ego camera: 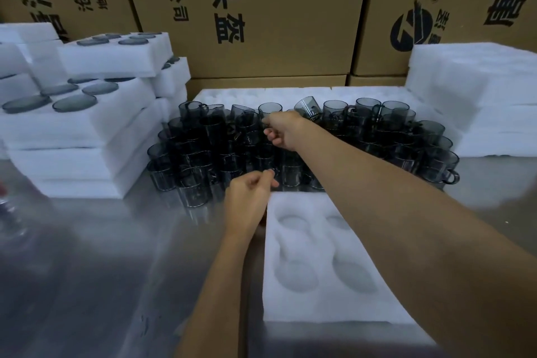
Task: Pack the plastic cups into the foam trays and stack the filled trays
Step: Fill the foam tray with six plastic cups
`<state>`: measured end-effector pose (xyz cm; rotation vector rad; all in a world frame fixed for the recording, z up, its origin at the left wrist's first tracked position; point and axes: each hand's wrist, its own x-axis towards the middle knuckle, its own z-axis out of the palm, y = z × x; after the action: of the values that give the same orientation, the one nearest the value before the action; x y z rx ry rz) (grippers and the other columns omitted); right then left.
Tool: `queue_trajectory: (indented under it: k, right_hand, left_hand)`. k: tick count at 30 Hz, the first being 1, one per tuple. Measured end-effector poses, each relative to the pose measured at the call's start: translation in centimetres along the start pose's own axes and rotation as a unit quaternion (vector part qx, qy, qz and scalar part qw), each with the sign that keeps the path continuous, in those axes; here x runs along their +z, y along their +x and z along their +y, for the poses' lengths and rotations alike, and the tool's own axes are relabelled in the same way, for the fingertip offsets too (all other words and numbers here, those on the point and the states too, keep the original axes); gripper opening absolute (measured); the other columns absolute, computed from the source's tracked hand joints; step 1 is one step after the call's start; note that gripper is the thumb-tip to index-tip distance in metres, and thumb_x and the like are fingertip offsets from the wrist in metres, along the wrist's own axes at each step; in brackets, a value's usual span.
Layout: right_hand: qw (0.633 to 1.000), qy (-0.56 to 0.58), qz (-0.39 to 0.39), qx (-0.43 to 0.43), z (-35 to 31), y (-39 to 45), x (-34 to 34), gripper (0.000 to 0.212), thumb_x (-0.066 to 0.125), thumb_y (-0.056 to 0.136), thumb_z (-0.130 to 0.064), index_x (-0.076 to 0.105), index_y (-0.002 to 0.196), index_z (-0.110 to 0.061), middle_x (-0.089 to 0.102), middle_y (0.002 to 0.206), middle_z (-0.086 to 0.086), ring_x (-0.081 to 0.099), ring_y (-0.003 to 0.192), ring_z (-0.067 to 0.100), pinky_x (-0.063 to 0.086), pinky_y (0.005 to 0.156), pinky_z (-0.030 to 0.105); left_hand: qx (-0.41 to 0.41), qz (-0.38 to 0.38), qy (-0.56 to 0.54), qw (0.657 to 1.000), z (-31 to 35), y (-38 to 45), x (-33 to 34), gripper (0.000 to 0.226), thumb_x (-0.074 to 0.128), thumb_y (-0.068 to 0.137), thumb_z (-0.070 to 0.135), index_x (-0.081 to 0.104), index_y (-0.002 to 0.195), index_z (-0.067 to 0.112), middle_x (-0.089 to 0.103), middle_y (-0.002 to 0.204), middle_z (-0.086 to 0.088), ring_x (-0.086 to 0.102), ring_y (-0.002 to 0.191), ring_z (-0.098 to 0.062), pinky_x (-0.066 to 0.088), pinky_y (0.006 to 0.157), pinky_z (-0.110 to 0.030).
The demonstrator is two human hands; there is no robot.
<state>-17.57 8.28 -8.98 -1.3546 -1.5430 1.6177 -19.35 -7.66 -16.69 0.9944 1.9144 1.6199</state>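
Several smoky-grey clear plastic cups with handles stand packed together mid-table. My right hand reaches into the back rows and pinches a cup at its near side, low fingers curled. Closer to me, my left hand is at the front row, thumb and forefinger pinched at the handle of a front cup. An empty white foam tray with round pockets lies just in front of the cups, partly under my right forearm.
Filled foam trays are stacked at the left, cup bottoms showing in their pockets. More white foam is piled at the right and behind the cups. Cardboard boxes wall off the back. The metal tabletop is reflective.
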Motion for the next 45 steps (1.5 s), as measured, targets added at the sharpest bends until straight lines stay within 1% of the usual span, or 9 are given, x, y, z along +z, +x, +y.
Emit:
queue_trajectory:
  k: [3, 11, 19, 24, 28, 34, 39, 43, 45]
  right_hand:
    - [0.999, 0.019, 0.024, -0.010, 0.2, 0.1, -0.6, 0.027, 0.044, 0.097, -0.001, 0.054, 0.072, -0.007, 0.049, 0.063, 0.005, 0.035, 0.047, 0.010, 0.022, 0.028, 0.014]
    - [0.995, -0.014, 0.042, -0.091, 1.2, -6.5, -7.3, 0.011, 0.058, 0.096, -0.016, 0.069, 0.096, -0.016, 0.051, 0.067, -0.003, 0.039, 0.053, 0.009, 0.027, 0.036, 0.015]
    - [0.980, -0.062, 0.005, -0.191, 6.5, -17.3, -12.3, 0.014, 0.062, 0.098, -0.016, 0.072, 0.088, -0.016, 0.064, 0.071, 0.000, 0.048, 0.052, 0.005, 0.033, 0.043, 0.015]
    - [0.962, -0.051, -0.005, -0.267, 6.3, -22.0, -13.6, 0.013, 0.063, 0.097, -0.012, 0.071, 0.088, -0.015, 0.069, 0.073, 0.004, 0.054, 0.053, 0.000, 0.044, 0.052, 0.011]
    - [0.948, -0.075, -0.011, -0.308, 7.0, -23.7, -13.8, 0.018, 0.062, 0.096, -0.007, 0.069, 0.084, -0.018, 0.068, 0.071, 0.005, 0.059, 0.061, 0.003, 0.050, 0.061, 0.015]
    - [0.950, -0.086, 0.006, -0.300, 8.5, -24.5, -14.5, 0.019, 0.064, 0.096, -0.011, 0.069, 0.083, -0.024, 0.073, 0.081, 0.009, 0.068, 0.073, 0.010, 0.041, 0.056, 0.009]
    - [0.956, -0.076, 0.030, -0.283, 9.6, -25.0, -14.8, 0.017, 0.066, 0.094, -0.012, 0.070, 0.082, -0.024, 0.072, 0.075, 0.006, 0.059, 0.061, 0.006, 0.038, 0.050, 0.009]
    - [0.969, -0.024, 0.023, -0.245, 10.2, -25.2, -15.0, 0.011, 0.066, 0.094, -0.010, 0.072, 0.085, -0.012, 0.065, 0.063, 0.003, 0.057, 0.053, 0.001, 0.038, 0.045, 0.008]
    - [0.978, -0.021, 0.011, -0.206, 10.4, -25.0, -15.2, 0.012, 0.066, 0.094, -0.013, 0.073, 0.084, -0.014, 0.065, 0.060, 0.000, 0.058, 0.054, 0.004, 0.040, 0.046, 0.012]
  left_hand:
    - [0.002, -0.007, 0.003, 1.000, 0.0, -0.1, 0.0, 0.030, 0.060, 0.092, 0.029, 0.074, 0.067, 0.019, 0.073, 0.072, 0.005, 0.067, 0.074, -0.011, 0.051, 0.075, -0.034]
    - [0.017, -0.039, -0.030, 0.999, 0.5, -0.7, 1.0, 0.027, 0.064, 0.094, 0.024, 0.075, 0.069, 0.019, 0.069, 0.061, 0.010, 0.057, 0.055, -0.002, 0.043, 0.050, -0.012]
    - [0.091, 0.037, -0.102, 0.990, 2.5, -4.5, 3.1, 0.017, 0.061, 0.091, 0.003, 0.069, 0.099, 0.015, 0.065, 0.080, 0.006, 0.054, 0.066, 0.005, 0.043, 0.067, -0.014]
    - [0.197, -0.014, -0.027, 0.980, 5.3, -6.7, 1.4, 0.052, 0.065, 0.085, 0.008, 0.054, 0.130, 0.032, 0.059, 0.122, 0.016, 0.055, 0.108, 0.001, 0.048, 0.081, -0.019]
    - [0.231, -0.064, -0.047, 0.970, 7.0, -8.9, 0.8, 0.065, 0.062, 0.076, 0.015, 0.049, 0.133, 0.042, 0.058, 0.123, 0.032, 0.052, 0.121, 0.006, 0.049, 0.090, -0.029]
    - [0.272, -0.064, -0.022, 0.960, 7.3, -10.3, 1.0, 0.064, 0.076, 0.083, 0.012, 0.051, 0.136, 0.039, 0.060, 0.127, 0.026, 0.053, 0.123, 0.003, 0.048, 0.094, -0.032]
    - [0.263, -0.078, 0.011, 0.962, 6.7, -10.1, 1.4, 0.063, 0.081, 0.079, 0.015, 0.054, 0.131, 0.039, 0.062, 0.124, 0.022, 0.054, 0.122, 0.000, 0.046, 0.092, -0.028]
    - [0.238, -0.156, 0.042, 0.958, 6.5, -9.8, 0.8, 0.059, 0.082, 0.080, 0.027, 0.055, 0.131, 0.038, 0.062, 0.125, 0.025, 0.055, 0.122, 0.004, 0.043, 0.097, -0.016]
    - [0.203, -0.206, 0.059, 0.955, 6.2, -9.5, 0.4, 0.056, 0.081, 0.080, 0.034, 0.056, 0.130, 0.037, 0.064, 0.125, 0.024, 0.058, 0.120, 0.003, 0.044, 0.103, -0.024]
